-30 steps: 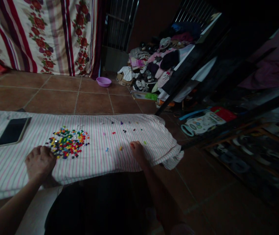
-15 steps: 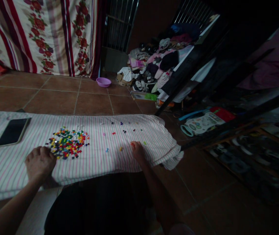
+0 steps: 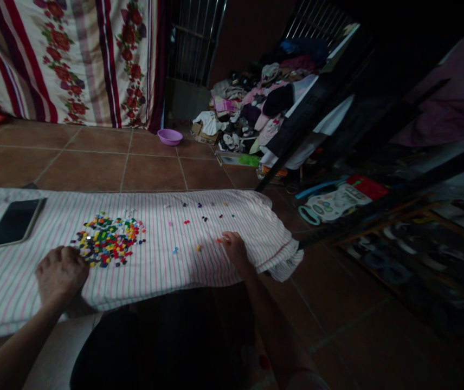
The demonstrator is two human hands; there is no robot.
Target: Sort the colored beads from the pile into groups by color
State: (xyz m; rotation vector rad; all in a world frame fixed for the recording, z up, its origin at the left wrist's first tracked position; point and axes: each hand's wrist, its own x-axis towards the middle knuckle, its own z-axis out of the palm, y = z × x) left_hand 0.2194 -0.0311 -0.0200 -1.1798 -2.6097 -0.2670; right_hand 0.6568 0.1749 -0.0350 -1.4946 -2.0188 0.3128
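A pile of tiny colourful beads or blocks (image 3: 112, 238), too small to identify for certain, lies on a striped cloth (image 3: 150, 276). My left hand (image 3: 62, 273) rests palm down on the cloth at the pile's near left edge, its fingers loosely bent and partly hidden. On the right, my right hand (image 3: 236, 248) has its fingers partly extended beside small orange pieces (image 3: 219, 240). Little groups of similar pieces are spread over the cloth, among them yellow pieces (image 3: 199, 247), light blue pieces (image 3: 175, 250), red pieces (image 3: 187, 222) and black pieces (image 3: 205, 219).
A phone (image 3: 15, 222) lies left of the pile. Beyond the cloth, a purple basin (image 3: 169, 137) stands on the tiled floor near heaped clothes (image 3: 252, 108). A dark metal post (image 3: 275, 176) rises at the right end, with a toy panel (image 3: 333, 203) behind.
My right hand has shifted slightly right and its fingers have extended, exposing the orange pieces. The left hand stays beside the pile. The whole view has shifted a little.
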